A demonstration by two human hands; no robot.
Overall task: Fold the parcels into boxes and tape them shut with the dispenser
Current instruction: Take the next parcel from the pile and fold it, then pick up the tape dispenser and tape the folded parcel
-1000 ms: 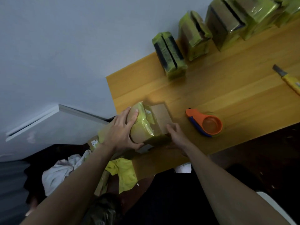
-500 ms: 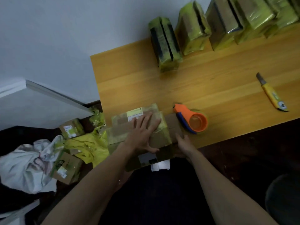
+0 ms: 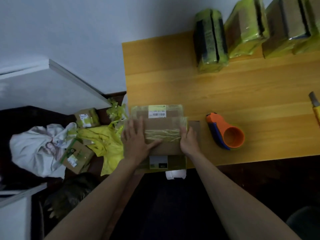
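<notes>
Box (image 3: pixel 162 135): light, stiff card; old tape slick, so hold the side edges.
Left hand (image 3: pixel 136 141): flat, pressing the flaps.
Right hand (image 3: pixel 188 142): curled on the right edge.

Both forearms fwd; left hand (image 3: pixel 136 141) flat, fingers spread; right hand (image 3: pixel 188 141) w/ fingers bent down.

Orange-and-blue dispenser (image 3: pixel 225 134), brown yellow-taped box (image 3: pixel 162 129)
</notes>
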